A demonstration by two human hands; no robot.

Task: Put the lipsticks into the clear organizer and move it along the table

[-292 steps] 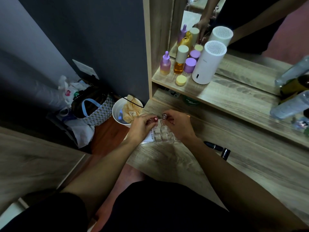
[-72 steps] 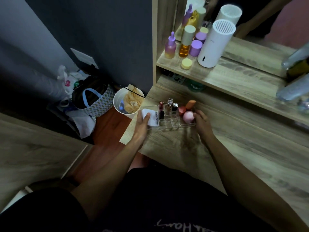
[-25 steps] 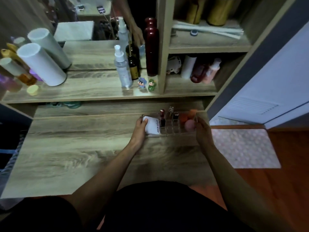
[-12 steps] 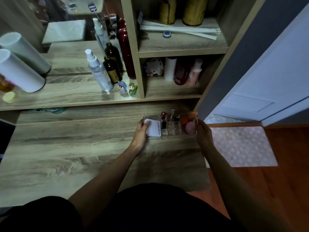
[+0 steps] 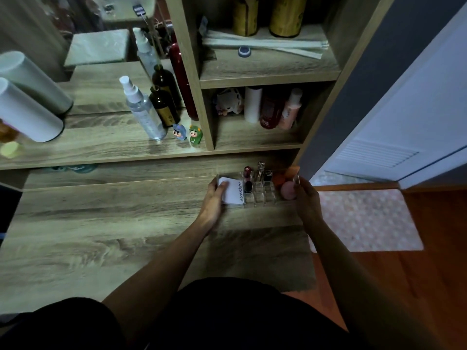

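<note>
The clear organizer (image 5: 260, 195) sits at the far right end of the wooden table (image 5: 101, 236), close to the shelf unit. Several lipsticks (image 5: 249, 176) stand upright in its middle slots. A white compact (image 5: 233, 192) fills its left part, and pink and orange sponges (image 5: 288, 189) lie in its right part. My left hand (image 5: 213, 200) grips the organizer's left end, thumb on the compact. At the organizer's right end, my right hand (image 5: 307, 200) holds its wall.
A shelf above the table carries a spray bottle (image 5: 142, 109), dark bottles (image 5: 164, 107), two small figurines (image 5: 188, 133) and a white cylinder (image 5: 24, 112). Cubbies at the right hold more bottles (image 5: 271, 108). The table's right edge drops to a dotted mat (image 5: 364, 221) on the floor.
Both hands have carried the organizer from the table's left end to its right end. In the last half second it barely shifts, and the view has swung right.
</note>
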